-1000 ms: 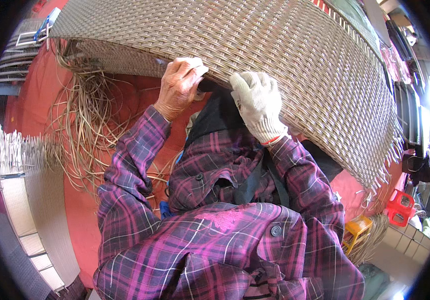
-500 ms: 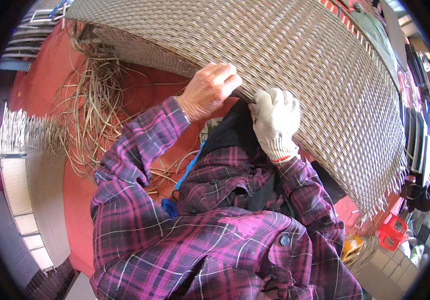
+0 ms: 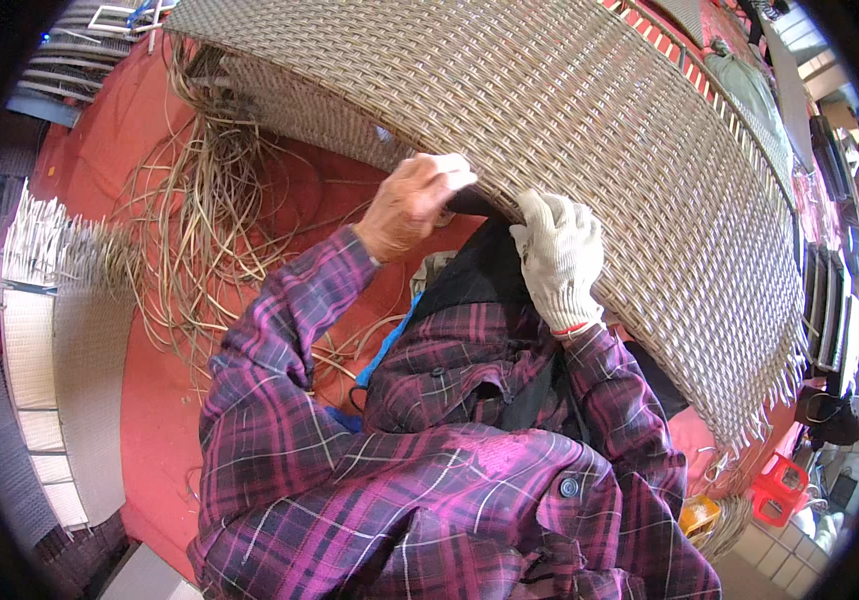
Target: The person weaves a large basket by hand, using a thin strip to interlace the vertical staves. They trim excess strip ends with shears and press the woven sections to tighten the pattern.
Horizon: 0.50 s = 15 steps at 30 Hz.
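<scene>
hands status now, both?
Left hand: bare, fingers curled shut on the woven panel edge.
Right hand: gloved, pressed on the panel edge; grip cannot be told.

Red floor point(image 3: 150, 400) carries the work. Loose tan wicker strands point(image 3: 200, 230) lie tangled on it at upper left. A small red crate point(image 3: 778, 490) sits at lower right.

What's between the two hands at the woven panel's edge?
In the head view, a dark gap under the woven panel edge separates the bare left hand and gloved right hand.
</scene>
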Each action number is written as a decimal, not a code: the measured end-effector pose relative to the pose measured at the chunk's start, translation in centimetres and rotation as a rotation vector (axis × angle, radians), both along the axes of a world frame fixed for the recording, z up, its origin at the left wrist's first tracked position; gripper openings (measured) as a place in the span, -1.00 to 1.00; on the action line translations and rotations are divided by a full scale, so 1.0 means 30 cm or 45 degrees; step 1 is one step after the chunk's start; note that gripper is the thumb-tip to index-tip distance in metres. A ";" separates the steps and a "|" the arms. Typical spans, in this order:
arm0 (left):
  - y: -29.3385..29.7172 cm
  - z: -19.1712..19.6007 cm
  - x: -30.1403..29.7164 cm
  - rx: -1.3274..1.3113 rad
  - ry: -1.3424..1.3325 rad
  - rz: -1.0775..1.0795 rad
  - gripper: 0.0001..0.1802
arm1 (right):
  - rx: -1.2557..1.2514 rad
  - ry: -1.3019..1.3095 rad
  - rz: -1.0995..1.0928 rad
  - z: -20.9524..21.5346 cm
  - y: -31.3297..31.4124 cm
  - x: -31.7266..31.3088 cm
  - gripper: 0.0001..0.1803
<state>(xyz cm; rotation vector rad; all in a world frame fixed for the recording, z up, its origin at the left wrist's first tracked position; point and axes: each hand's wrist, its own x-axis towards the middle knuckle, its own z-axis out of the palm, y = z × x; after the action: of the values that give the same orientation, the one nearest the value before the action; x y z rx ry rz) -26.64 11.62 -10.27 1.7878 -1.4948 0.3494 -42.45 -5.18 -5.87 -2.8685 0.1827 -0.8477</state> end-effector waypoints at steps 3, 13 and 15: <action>0.065 -0.017 0.057 -0.042 0.075 0.264 -0.55 | 0.054 0.051 0.081 0.016 0.004 0.043 -0.62; 0.092 0.000 0.217 -0.049 -0.107 0.298 -0.66 | -0.051 0.088 0.139 0.005 0.102 0.291 -0.84; 0.092 0.009 0.227 -0.034 -0.140 0.234 -0.68 | -0.051 0.100 0.136 -0.003 0.115 0.308 -0.83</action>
<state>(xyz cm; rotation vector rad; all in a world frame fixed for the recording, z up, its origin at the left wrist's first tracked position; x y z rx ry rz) -19.81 14.37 -9.99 1.9164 -1.3956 0.5649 -33.22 -1.73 -5.97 -2.9203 0.0205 -0.7285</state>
